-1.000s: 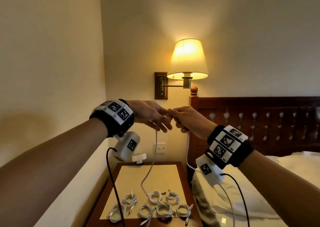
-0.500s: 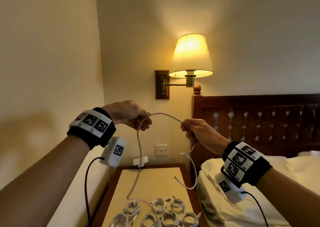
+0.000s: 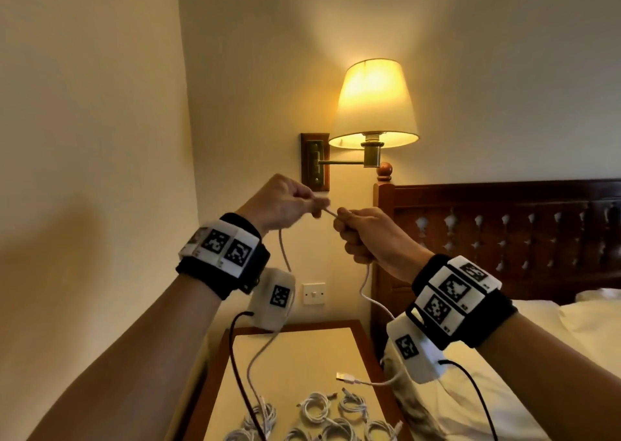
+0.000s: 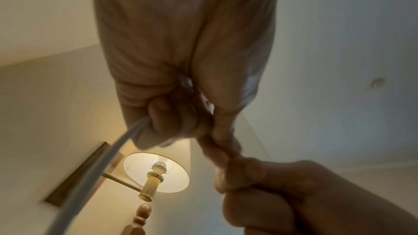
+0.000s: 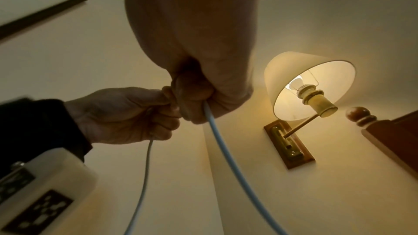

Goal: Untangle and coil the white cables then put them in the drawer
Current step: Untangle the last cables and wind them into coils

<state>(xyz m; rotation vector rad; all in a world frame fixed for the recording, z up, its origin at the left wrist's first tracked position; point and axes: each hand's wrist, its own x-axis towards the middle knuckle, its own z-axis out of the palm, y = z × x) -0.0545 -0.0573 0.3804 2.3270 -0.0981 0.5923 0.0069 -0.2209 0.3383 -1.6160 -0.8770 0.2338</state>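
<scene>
The white cable [image 3: 285,252] we hold up in front of the wall lamp [image 3: 373,104] has gone from a wide arch half a second ago to a short span, our hands drawn together again: we judge another loop is being gathered. Our left hand [image 3: 285,205] and right hand [image 3: 363,235] both grip it in curled fingers. Both tails hang over the nightstand [image 3: 302,350], where coiled cables [image 3: 316,413] could snag the free plug [image 3: 346,377]; no drawer shows
</scene>
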